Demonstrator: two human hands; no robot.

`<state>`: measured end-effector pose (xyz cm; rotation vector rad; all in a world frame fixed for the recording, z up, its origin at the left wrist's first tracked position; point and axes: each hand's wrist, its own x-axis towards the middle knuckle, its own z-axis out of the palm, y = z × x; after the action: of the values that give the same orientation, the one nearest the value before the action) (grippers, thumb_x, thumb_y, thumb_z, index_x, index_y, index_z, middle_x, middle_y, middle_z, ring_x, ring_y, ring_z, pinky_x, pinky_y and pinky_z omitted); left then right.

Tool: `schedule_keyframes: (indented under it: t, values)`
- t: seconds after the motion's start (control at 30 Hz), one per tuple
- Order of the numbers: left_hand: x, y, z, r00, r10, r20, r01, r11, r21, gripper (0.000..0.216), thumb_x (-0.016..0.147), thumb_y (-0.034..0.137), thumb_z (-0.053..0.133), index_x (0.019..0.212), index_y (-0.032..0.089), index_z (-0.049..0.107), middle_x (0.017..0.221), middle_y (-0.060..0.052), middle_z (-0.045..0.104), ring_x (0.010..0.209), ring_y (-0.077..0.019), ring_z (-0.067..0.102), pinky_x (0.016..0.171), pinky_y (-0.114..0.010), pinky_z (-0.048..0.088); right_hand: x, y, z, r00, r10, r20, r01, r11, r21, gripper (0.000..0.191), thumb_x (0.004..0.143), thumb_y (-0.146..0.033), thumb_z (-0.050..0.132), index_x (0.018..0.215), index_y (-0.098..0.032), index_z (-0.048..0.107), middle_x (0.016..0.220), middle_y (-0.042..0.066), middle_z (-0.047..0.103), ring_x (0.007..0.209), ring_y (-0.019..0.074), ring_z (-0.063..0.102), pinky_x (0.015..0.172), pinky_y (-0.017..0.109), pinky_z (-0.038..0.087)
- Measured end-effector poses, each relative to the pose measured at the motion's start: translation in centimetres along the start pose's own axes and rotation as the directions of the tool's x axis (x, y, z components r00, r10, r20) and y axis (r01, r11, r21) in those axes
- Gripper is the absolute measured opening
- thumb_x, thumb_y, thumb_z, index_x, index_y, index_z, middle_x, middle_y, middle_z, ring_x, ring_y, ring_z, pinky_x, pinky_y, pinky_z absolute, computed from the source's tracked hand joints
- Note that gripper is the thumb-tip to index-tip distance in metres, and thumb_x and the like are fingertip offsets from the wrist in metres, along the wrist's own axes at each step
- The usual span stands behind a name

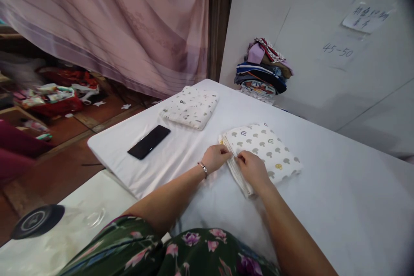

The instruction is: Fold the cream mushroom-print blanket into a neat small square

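A folded white cloth with a grey and yellow mushroom-like print lies on the white-covered table in front of me. My left hand pinches the layered near-left edge of this cloth. Close beside it, my right hand has its fingers bent and pressed together on the same edge, its wrist low over the cloth. The fingertips of both hands nearly meet there. Further back and left lies a second folded cloth, white with a small scattered print; neither hand touches it.
A black phone lies on the table's left part. Behind the table, a stack of folded clothes stands against the white wall. A pink curtain hangs at the back left. A dark round object sits at the lower left.
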<state>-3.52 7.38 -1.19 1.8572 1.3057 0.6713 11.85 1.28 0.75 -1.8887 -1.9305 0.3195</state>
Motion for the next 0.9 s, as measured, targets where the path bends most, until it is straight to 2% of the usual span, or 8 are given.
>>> schedule_keyframes:
  t: [0.23, 0.4, 0.73, 0.9]
  values:
    - [-0.07, -0.08, 0.27, 1.0, 0.005, -0.02, -0.005, 1.0, -0.018, 0.016, 0.069, 0.034, 0.058, 0.066, 0.019, 0.061, 0.063, 0.003, 0.059, 0.06, -0.0114, 0.052, 0.055, -0.022, 0.037, -0.08, 0.43, 0.1, 0.999, 0.038, -0.034, -0.031, 0.98, 0.194, 0.016, 0.083, -0.027, 0.046, 0.076, -0.021, 0.059, 0.076, 0.0, 0.062, 0.071, 0.0156, 0.054, 0.063, 0.026, 0.036]
    - [-0.09, 0.07, 0.23, 1.0, -0.018, -0.011, 0.018, 1.0, 0.004, 0.016, 0.07, 0.033, 0.057, 0.066, 0.019, 0.061, 0.063, 0.003, 0.06, 0.06, -0.0117, 0.053, 0.056, -0.023, 0.037, 0.02, 0.57, 0.34, 0.997, 0.068, -0.039, -0.055, 0.961, 0.273, 0.017, 0.082, -0.029, 0.046, 0.075, -0.022, 0.06, 0.073, 0.0, 0.063, 0.069, 0.0161, 0.055, 0.062, 0.026, 0.038]
    - [-0.02, 0.1, 0.17, 1.0, -0.014, -0.003, 0.014, 0.999, 0.029, 0.017, 0.072, 0.033, 0.056, 0.068, 0.019, 0.063, 0.066, 0.002, 0.063, 0.063, -0.0125, 0.055, 0.056, -0.023, 0.038, -0.04, 0.41, 0.58, 0.999, 0.003, -0.05, 0.003, 0.993, 0.119, 0.018, 0.083, -0.025, 0.042, 0.077, -0.021, 0.059, 0.076, 0.002, 0.063, 0.07, 0.0161, 0.055, 0.063, 0.027, 0.036]
    - [0.09, -0.18, 0.34, 1.0, -0.01, 0.0, 0.01, 1.0, 0.026, 0.016, 0.071, 0.033, 0.056, 0.066, 0.019, 0.062, 0.065, 0.002, 0.063, 0.063, -0.0121, 0.055, 0.058, -0.023, 0.038, -0.08, 0.26, 0.8, 1.0, -0.006, -0.007, 0.006, 1.0, 0.013, 0.012, 0.081, -0.029, 0.049, 0.08, -0.02, 0.057, 0.076, 0.003, 0.061, 0.069, 0.0165, 0.054, 0.061, 0.027, 0.035]
